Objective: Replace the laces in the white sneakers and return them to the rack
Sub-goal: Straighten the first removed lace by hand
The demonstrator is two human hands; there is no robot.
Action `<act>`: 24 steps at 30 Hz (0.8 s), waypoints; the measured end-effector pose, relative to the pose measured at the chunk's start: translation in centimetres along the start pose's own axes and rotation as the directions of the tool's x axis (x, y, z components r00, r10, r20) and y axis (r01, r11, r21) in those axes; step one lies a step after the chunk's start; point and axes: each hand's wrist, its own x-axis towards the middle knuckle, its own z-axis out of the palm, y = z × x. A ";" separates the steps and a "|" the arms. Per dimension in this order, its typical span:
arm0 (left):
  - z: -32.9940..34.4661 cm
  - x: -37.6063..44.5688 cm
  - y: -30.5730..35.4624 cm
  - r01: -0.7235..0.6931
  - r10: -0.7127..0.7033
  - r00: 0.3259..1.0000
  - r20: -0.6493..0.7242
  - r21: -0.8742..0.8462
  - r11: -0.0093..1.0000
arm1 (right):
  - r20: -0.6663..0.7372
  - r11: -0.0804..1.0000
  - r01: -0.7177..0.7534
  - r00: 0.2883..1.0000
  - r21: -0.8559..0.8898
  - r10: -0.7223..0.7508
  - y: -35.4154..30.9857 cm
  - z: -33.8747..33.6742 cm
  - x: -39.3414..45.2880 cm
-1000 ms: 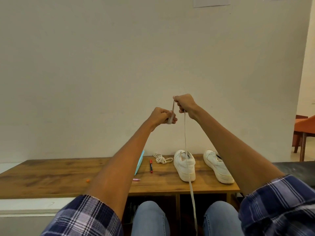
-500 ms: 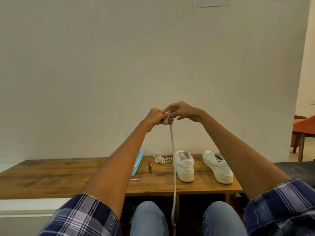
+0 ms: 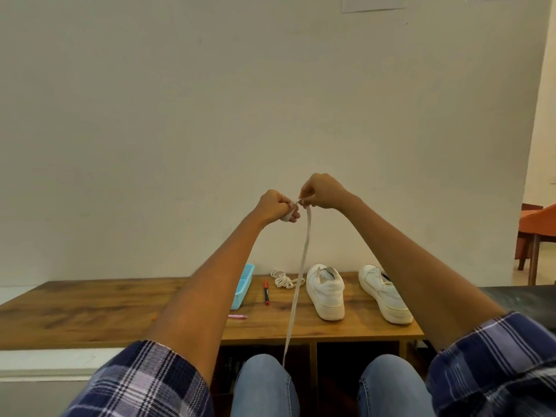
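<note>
Both hands are raised in front of the wall, close together. My left hand [image 3: 276, 206] grips a wound bundle of white lace. My right hand [image 3: 322, 192] pinches the same white lace [image 3: 302, 266] just beside it, and the free length hangs straight down to my knees. Two white sneakers stand on the wooden rack top [image 3: 90, 311]: the left sneaker [image 3: 326, 291] and the right sneaker [image 3: 383, 293], both without visible laces. A second coiled white lace [image 3: 282, 278] lies on the wood left of the sneakers.
A light blue basket [image 3: 245, 284] sits partly behind my left forearm. A red and black marker [image 3: 266, 291] and a pink pen [image 3: 237, 316] lie on the wood. Open shelves [image 3: 358, 353] show under the top. An orange chair [image 3: 535, 236] stands at the far right.
My right hand dropped from above the left hand to meet it, then shifted slightly right and up. The hanging lace swung left and its free end is shorter.
</note>
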 end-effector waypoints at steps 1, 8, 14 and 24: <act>0.0 0.1 -0.2 0.001 -0.001 1.000 0.005 0.018 1.000 | -0.002 0.998 -0.006 1.000 -0.058 0.006 -0.2 -0.1 0.0; 0.1 0.2 0.2 0.042 -0.051 0.991 0.120 0.079 0.996 | -0.059 0.977 -0.049 0.998 -0.207 0.037 -0.5 0.3 0.3; -0.6 -0.2 0.7 0.103 -0.105 0.973 0.208 0.022 0.994 | 0.020 0.996 -0.080 0.997 -0.042 0.081 -0.1 -1.3 0.6; -1.1 -1.1 3.0 0.183 -0.037 0.962 0.271 -0.535 0.825 | 0.024 0.991 -0.059 0.998 0.117 0.056 0.4 -0.2 -0.1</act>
